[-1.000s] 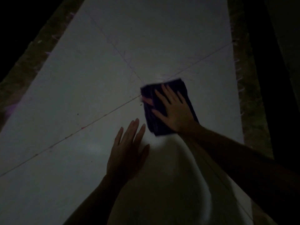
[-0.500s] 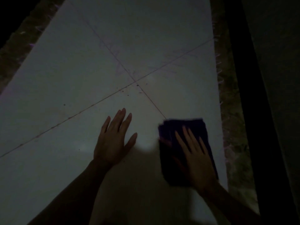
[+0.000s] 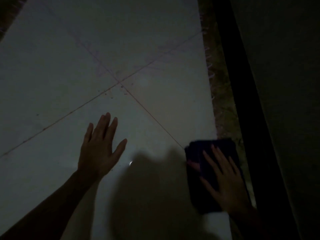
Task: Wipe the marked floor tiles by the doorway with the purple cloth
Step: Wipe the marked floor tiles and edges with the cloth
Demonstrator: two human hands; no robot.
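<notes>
The scene is dim. White floor tiles point(image 3: 69, 66) meet at a crossing of grout lines point(image 3: 119, 82), where faint purple scribbles point(image 3: 100, 70) and small dark specks show. The folded purple cloth point(image 3: 195, 184) lies flat at the tiles' right edge, partly over the rough strip. My right hand point(image 3: 226, 181) presses on it with straight, spread fingers. My left hand point(image 3: 99, 149) rests flat on the bare tile to the cloth's left, fingers straight and apart from the cloth.
A rough brownish strip point(image 3: 221, 94) borders the tiles on the right, with purple marks point(image 3: 210, 66) along its edge. Beyond it runs a black door frame point(image 3: 242, 84). A dark shadow point(image 3: 147, 187) falls between my arms.
My right hand slid the cloth from the grout crossing toward me and to the right, up to the tile edge. My left hand stayed flat on the tile.
</notes>
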